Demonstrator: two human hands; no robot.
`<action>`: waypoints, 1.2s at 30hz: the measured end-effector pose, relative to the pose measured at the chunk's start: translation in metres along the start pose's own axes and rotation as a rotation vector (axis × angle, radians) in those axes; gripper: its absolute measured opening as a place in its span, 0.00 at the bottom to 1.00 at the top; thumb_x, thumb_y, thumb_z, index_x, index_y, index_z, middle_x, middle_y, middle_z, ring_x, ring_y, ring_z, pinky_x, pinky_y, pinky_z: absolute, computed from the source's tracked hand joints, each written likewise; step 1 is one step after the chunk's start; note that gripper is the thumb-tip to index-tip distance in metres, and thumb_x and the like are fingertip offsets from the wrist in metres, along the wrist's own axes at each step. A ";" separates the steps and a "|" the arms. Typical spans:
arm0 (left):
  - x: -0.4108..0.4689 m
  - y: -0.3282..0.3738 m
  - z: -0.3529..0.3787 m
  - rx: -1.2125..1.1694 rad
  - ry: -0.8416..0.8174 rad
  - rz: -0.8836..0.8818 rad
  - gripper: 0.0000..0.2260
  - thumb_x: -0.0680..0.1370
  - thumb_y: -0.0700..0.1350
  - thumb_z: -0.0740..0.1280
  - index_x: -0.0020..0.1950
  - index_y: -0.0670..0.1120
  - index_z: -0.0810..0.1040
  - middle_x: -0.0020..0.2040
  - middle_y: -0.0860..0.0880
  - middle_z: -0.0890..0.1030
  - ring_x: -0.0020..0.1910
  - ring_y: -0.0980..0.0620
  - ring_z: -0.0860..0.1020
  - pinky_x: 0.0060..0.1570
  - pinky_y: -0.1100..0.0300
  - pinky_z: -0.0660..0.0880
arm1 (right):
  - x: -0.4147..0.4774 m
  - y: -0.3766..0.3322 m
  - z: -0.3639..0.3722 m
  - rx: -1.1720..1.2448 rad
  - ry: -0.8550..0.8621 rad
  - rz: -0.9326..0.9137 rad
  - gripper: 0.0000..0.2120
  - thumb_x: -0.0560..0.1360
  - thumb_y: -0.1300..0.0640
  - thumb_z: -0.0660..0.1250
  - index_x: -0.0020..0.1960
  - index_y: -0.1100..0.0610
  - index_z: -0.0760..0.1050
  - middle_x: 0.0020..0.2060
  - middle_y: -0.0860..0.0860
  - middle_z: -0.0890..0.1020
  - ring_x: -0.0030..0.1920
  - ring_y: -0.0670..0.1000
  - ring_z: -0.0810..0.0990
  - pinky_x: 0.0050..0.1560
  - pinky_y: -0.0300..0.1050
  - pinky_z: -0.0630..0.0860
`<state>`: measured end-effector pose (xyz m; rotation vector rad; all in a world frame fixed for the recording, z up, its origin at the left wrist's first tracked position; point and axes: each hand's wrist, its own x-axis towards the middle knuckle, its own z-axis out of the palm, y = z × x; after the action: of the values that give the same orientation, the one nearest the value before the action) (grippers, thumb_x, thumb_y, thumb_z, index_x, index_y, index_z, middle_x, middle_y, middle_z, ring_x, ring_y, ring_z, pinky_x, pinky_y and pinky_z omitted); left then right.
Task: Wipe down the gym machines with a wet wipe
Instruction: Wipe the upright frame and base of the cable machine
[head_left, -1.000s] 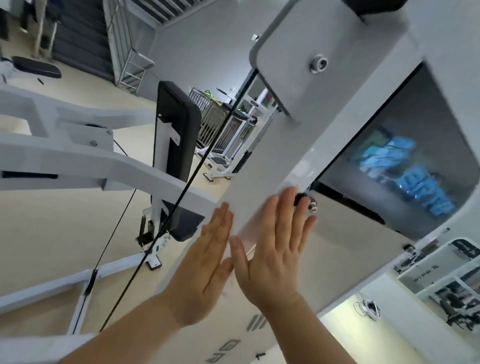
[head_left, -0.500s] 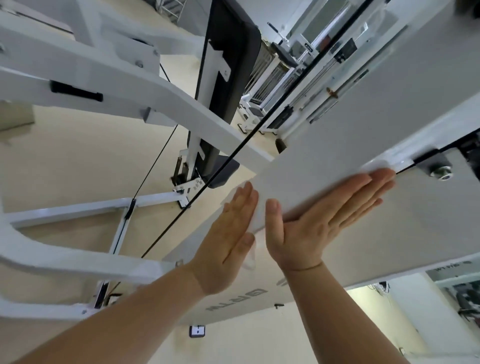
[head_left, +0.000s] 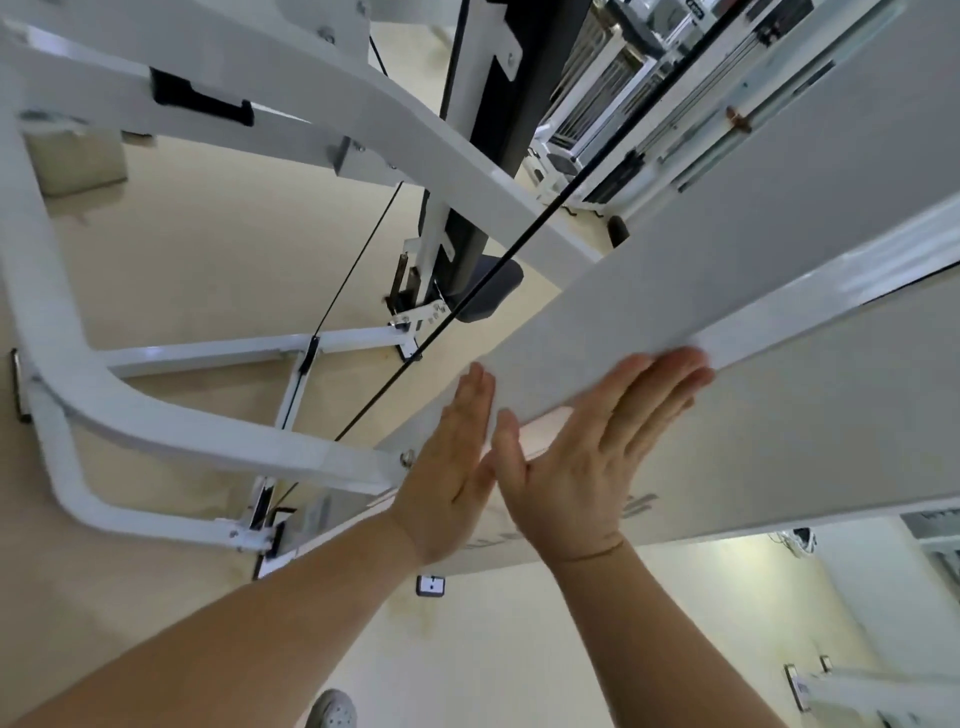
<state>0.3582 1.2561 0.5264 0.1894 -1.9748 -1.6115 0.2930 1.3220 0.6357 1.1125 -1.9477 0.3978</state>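
Gym machine column (head_left: 649, 291) is pressed by the left hand (head_left: 447, 478) and right hand (head_left: 582, 467), fingers (head_left: 654, 389) straight and unclenched.

both flat hands, left hand (head_left: 451, 470), right hand (head_left: 587, 457), pressed on white machine panel (head_left: 779, 249), wipe possibly beneath

Both palms lie flat on the grey machine panel (head_left: 779, 415), so anything under the left hand (head_left: 447, 478) or right hand (head_left: 587, 462) is hidden. The right hand covers most of the panel's lettering (head_left: 641, 504). Below the panel, a floor tag (head_left: 430, 585) is unreadably small and the frame's edge crops a shoe (head_left: 332, 709).
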 end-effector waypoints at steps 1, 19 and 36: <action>-0.001 -0.009 -0.005 0.031 -0.037 -0.035 0.33 0.83 0.65 0.43 0.82 0.51 0.36 0.84 0.51 0.40 0.82 0.54 0.41 0.81 0.47 0.45 | -0.018 -0.001 0.008 -0.012 -0.047 -0.022 0.58 0.73 0.45 0.74 0.81 0.65 0.35 0.81 0.63 0.35 0.80 0.65 0.35 0.79 0.67 0.42; 0.012 0.047 0.002 0.166 0.056 0.236 0.33 0.84 0.49 0.55 0.82 0.38 0.43 0.84 0.44 0.45 0.83 0.44 0.46 0.78 0.37 0.53 | -0.025 0.028 -0.021 0.228 -0.107 -0.165 0.36 0.83 0.43 0.56 0.83 0.62 0.50 0.83 0.57 0.52 0.82 0.61 0.53 0.79 0.61 0.56; 0.109 0.201 -0.007 0.997 0.467 0.678 0.37 0.83 0.51 0.58 0.81 0.38 0.39 0.82 0.42 0.34 0.82 0.41 0.42 0.81 0.44 0.44 | 0.112 0.108 -0.097 0.135 0.268 -0.134 0.34 0.83 0.44 0.57 0.81 0.62 0.55 0.80 0.60 0.58 0.81 0.63 0.55 0.80 0.64 0.51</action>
<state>0.3207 1.2530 0.7521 0.2092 -1.9668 -0.0748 0.2246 1.3798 0.7958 1.2019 -1.6229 0.5813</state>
